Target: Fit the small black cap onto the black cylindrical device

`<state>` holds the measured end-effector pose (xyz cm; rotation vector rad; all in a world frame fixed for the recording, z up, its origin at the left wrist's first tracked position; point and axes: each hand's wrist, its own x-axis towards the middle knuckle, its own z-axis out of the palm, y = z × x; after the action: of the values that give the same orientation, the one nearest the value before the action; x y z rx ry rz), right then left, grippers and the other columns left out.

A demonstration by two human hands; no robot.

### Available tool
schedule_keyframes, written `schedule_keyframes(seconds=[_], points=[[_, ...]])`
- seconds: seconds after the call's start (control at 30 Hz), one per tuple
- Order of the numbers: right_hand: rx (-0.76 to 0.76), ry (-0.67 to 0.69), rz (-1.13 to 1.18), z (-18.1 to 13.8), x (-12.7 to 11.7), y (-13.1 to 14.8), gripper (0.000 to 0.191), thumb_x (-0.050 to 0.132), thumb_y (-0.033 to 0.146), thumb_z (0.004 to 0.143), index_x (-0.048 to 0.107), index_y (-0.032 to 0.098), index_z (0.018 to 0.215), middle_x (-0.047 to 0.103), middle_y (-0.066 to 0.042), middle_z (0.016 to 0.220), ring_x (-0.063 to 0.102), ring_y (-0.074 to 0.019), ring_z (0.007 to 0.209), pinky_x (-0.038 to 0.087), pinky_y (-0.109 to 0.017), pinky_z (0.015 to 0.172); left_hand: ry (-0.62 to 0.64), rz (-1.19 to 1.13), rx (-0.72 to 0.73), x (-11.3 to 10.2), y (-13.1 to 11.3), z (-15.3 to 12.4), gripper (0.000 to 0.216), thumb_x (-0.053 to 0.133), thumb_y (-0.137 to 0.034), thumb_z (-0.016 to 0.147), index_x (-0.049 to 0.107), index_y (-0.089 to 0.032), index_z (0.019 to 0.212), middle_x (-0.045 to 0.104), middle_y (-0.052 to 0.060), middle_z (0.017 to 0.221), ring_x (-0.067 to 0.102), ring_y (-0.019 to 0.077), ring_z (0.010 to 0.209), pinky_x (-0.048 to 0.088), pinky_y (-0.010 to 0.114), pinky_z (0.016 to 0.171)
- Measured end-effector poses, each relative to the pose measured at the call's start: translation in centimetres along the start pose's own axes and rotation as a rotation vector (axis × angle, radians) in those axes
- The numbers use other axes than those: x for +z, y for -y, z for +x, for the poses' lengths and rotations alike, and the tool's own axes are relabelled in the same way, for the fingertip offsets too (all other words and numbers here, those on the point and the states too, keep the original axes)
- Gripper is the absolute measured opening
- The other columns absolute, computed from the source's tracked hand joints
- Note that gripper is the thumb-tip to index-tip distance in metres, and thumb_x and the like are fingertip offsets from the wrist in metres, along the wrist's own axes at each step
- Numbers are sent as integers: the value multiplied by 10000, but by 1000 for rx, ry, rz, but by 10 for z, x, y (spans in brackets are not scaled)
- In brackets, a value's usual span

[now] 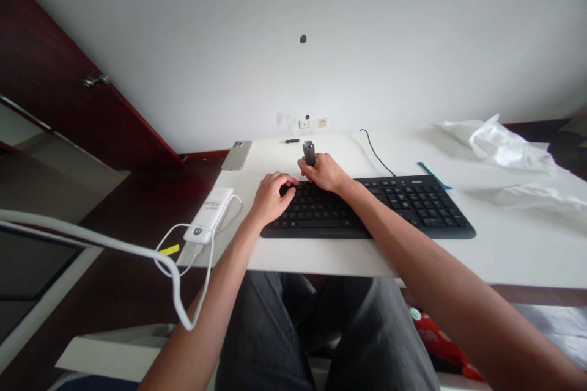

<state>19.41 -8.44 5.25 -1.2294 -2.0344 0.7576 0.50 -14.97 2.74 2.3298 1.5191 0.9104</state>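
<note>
Room: pale wall (376, 43), dark red door (68, 61) at left, white table (321, 255) below. Left: white power bank (210, 214), near; phone (236, 155), far. Left hand (271, 197): fingers bent on far-left keys; any pinch cannot be told. Black keyboard (321, 211): long axis left-right. Grey-handled tool (309, 153): roughly upright at keyboard's far edge, just right of left fingertips, gripped by right hand (328, 172). Far right: plastic wrapping (502, 142).

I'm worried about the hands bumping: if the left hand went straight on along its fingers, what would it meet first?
Probably the right hand, which grips a grey tool just beyond the fingertips of the left hand. Depth is hard to judge from this single view.
</note>
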Motion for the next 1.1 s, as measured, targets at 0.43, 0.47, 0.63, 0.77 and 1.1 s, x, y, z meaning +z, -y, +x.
schedule_keyframes(seconds=[0.43,0.47,0.63,0.77,1.1], points=[[-132,156,-99,1,-13,-13,272,594,371,942,660,192,747,654,-41,643,530,-169,571,358,-306,633,38,1,16,-4,-3,2,142,633,-211,906,710,-240,1021,665,39,924,596,239,978,480,418,953],[-125,152,-159,1,-14,-15,268,618,381,934,664,190,751,653,-54,655,532,-177,583,348,-308,627,40,1,14,-4,-3,2,138,633,-208,904,709,-238,1016,663,39,918,594,238,974,479,417,952],[-115,219,-358,-2,-20,-10,291,564,365,970,685,174,787,685,-87,736,580,-187,657,345,-296,636,43,8,5,-5,-5,2,144,631,-185,897,702,-228,1014,663,37,919,590,235,975,474,408,957],[-147,235,-381,-4,-22,0,188,570,263,941,702,173,842,713,-81,791,601,-177,699,367,-278,668,14,-2,-1,-3,-3,0,151,652,-181,881,677,-225,1023,671,30,937,596,230,980,476,399,958],[-33,147,-459,-11,-9,24,538,471,566,994,718,134,789,719,-179,787,672,-266,731,365,-321,606,-1,45,20,1,2,1,127,665,-206,889,689,-208,1014,684,55,992,593,251,1012,486,412,954]])
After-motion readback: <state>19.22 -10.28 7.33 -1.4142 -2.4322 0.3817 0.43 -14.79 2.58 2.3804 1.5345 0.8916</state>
